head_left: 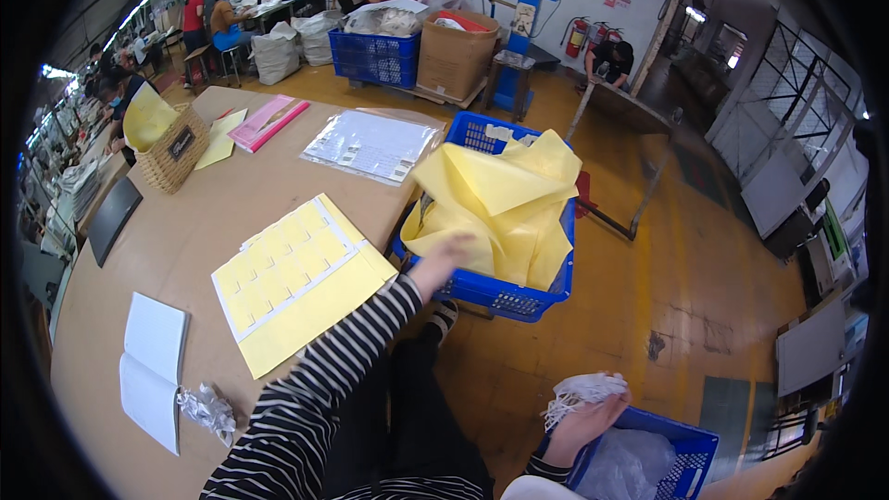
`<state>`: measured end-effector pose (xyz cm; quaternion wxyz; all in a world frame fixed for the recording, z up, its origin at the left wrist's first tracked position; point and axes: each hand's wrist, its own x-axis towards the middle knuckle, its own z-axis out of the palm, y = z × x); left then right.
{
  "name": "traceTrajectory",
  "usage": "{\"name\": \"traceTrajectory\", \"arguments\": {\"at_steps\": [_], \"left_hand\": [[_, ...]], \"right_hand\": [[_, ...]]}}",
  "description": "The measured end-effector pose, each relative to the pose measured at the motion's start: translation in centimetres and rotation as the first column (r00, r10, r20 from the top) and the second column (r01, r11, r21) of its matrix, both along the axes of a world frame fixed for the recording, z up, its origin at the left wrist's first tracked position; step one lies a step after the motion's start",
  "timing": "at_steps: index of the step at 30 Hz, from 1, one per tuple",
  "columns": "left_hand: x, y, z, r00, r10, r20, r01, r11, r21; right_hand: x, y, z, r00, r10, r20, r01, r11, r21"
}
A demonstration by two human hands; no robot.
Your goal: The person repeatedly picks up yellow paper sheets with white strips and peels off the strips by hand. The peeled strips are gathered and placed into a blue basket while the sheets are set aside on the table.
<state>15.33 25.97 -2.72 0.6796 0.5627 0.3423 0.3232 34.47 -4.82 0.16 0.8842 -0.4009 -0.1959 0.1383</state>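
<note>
My left hand [443, 265], blurred, reaches to the near left side of the large yellow sheets [505, 199]. Whether its fingers grip the paper I cannot tell. These sheets lie folded and loose, heaped above the rim of a blue plastic crate [519, 304] beside the table. Low on the right, my right hand [591, 421] is closed around a bundle of thin white strips [583, 393], loose ends hanging out. Under that hand stands a second blue crate [696, 452] with clear plastic [630, 463] inside.
On the brown table [199, 250] lie yellow sheets with small labels [306, 273], an open notebook [153, 370], crumpled white material [207, 410], a sleeved paper [375, 143], a pink packet [269, 123] and a woven basket [173, 150]. A metal frame [639, 185] stands beyond; several people work behind.
</note>
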Motion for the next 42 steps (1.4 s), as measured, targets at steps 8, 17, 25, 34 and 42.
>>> {"name": "traceTrajectory", "arguments": {"at_steps": [8,17,25,34,42], "left_hand": [[-2.4,-21.4,-2.1,0.918,-0.280,0.281,0.396,0.689,-0.607],[-9.7,-21.1,6.8,0.982,0.180,0.061,-0.188,0.880,0.436],[-19.0,-26.9,6.5,0.819,0.574,-0.014,-0.430,0.630,0.647],[-32.6,-34.7,7.9,0.107,0.979,0.172,-0.900,0.022,0.435],[-34.4,-36.8,3.7,0.216,0.818,-0.533,-0.499,0.562,0.660]], "right_hand": [[-10.9,5.6,1.1,0.850,0.522,-0.072,-0.507,0.847,0.160],[-17.0,5.1,0.7,0.275,0.712,0.646,-0.083,0.687,-0.722],[-20.2,2.1,0.0,0.018,1.000,-0.007,-0.904,0.014,-0.427],[-29.8,4.9,6.0,0.049,0.921,0.386,-0.891,0.216,-0.401],[-41.2,5.0,6.1,-0.368,0.456,0.810,-0.673,0.471,-0.570]]}}
